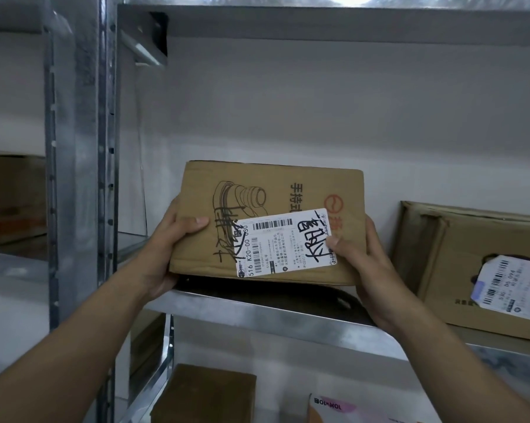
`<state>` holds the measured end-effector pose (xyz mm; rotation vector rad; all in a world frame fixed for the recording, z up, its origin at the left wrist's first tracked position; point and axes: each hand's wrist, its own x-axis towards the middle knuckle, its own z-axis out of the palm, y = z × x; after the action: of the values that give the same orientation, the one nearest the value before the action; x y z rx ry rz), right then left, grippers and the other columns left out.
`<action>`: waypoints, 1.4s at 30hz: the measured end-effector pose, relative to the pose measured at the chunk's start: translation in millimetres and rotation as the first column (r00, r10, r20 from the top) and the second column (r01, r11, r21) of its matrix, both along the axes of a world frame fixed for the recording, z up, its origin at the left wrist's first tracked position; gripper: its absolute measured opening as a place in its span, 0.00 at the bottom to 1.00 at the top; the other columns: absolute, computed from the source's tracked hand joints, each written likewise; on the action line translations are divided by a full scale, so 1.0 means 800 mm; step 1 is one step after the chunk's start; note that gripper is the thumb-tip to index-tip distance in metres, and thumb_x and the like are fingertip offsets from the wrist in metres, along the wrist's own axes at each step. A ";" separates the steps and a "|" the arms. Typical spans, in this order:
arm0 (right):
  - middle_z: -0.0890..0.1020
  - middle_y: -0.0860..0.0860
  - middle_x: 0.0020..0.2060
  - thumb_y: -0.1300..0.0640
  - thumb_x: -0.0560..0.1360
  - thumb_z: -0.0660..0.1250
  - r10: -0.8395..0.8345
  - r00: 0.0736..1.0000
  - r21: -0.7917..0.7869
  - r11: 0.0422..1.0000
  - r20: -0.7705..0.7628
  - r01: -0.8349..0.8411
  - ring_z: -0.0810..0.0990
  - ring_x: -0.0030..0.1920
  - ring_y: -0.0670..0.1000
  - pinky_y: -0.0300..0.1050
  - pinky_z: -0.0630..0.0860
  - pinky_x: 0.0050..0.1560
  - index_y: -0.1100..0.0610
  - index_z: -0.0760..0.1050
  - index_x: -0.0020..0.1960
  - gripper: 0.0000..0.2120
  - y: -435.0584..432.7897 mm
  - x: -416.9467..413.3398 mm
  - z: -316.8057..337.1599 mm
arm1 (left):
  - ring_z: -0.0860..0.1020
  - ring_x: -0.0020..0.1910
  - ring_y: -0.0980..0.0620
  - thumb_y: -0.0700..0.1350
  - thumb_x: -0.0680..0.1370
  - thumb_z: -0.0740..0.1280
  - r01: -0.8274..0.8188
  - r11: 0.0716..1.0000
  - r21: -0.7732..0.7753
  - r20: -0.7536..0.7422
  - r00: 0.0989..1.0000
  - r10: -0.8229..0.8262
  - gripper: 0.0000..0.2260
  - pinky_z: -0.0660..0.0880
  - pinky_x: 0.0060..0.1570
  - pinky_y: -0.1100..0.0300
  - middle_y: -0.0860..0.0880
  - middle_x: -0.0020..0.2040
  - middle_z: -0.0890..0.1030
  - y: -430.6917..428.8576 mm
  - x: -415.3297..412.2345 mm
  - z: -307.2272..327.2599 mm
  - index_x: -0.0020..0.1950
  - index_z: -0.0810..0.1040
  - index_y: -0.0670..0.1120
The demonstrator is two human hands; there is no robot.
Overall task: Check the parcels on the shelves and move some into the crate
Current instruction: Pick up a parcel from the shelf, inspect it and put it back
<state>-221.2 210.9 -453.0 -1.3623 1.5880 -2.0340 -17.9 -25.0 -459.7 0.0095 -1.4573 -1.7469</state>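
A brown cardboard parcel with a printed line drawing, black marker scrawl and a white shipping label is tilted up above the metal shelf, label facing me. My left hand grips its left edge, thumb on the front. My right hand grips its right edge, thumb on the label's corner. A dark flat package lies on the shelf under it. No crate is in view.
A second labelled cardboard box leans on the same shelf at right. On the shelf below sit a brown box and a pink-and-white package. A steel upright stands left, with more boxes beyond it.
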 end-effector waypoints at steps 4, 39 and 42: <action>0.78 0.43 0.73 0.31 0.60 0.82 0.047 0.987 0.074 0.997 -0.154 -0.036 0.75 0.74 0.53 0.59 0.68 0.76 0.34 0.58 0.82 0.56 0.003 -0.005 -0.003 | 0.87 0.51 0.45 0.50 0.75 0.74 -0.114 0.983 0.140 -0.083 0.988 0.127 0.27 0.84 0.45 0.44 0.48 0.60 0.86 -0.004 0.001 0.002 0.74 0.72 0.60; 0.87 0.43 0.57 0.60 0.81 0.70 -0.092 0.992 -0.065 0.994 -0.084 0.087 0.86 0.58 0.44 0.35 0.82 0.50 0.49 0.73 0.71 0.20 0.006 0.005 -0.003 | 0.86 0.57 0.50 0.64 0.48 0.86 0.024 0.990 -0.141 0.126 0.992 -0.006 0.59 0.84 0.46 0.59 0.48 0.62 0.86 0.006 0.002 0.000 0.76 0.72 0.48; 0.87 0.42 0.57 0.58 0.81 0.70 -0.086 0.993 -0.070 0.994 -0.083 0.080 0.86 0.59 0.44 0.34 0.82 0.50 0.48 0.73 0.71 0.19 0.007 0.008 -0.003 | 0.86 0.57 0.50 0.63 0.49 0.87 0.026 0.990 -0.136 0.120 0.993 -0.009 0.58 0.84 0.46 0.59 0.48 0.62 0.86 0.008 0.002 0.001 0.76 0.72 0.49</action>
<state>-214.5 216.1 -455.3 -1.4481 1.6530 -2.1205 -16.6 -18.8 -459.0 0.0290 -1.6671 -1.6804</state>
